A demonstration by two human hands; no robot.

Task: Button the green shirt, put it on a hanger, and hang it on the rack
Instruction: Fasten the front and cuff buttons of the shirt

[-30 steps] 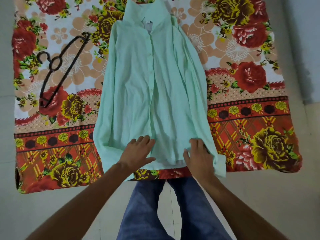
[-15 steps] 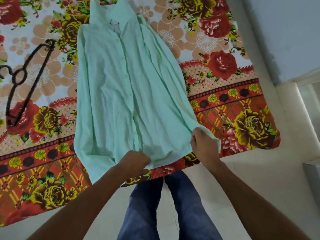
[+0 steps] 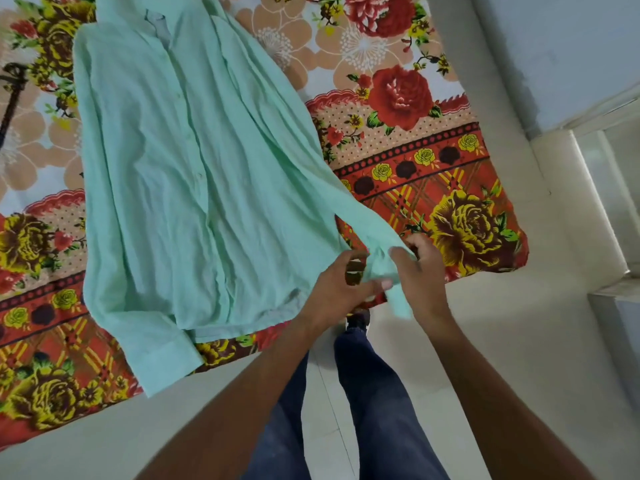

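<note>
The mint green shirt lies flat, front up, on a floral cloth, collar at the top. Its front placket runs down the middle with small buttons showing. The right sleeve stretches out toward the cloth's lower right, and its cuff is lifted off the cloth. My left hand and my right hand both pinch that cuff, close together. A black hanger lies on the cloth at the far left edge, mostly out of frame. No rack is in view.
The floral cloth covers a low surface whose front edge runs just before my legs in blue jeans. Pale tiled floor lies in front and to the right. A white wall and a ledge rise on the right.
Both hands left the shirt's bottom hem and moved right to the right sleeve's cuff, lifting it. The view swung right, so the hanger slid almost out of frame.
</note>
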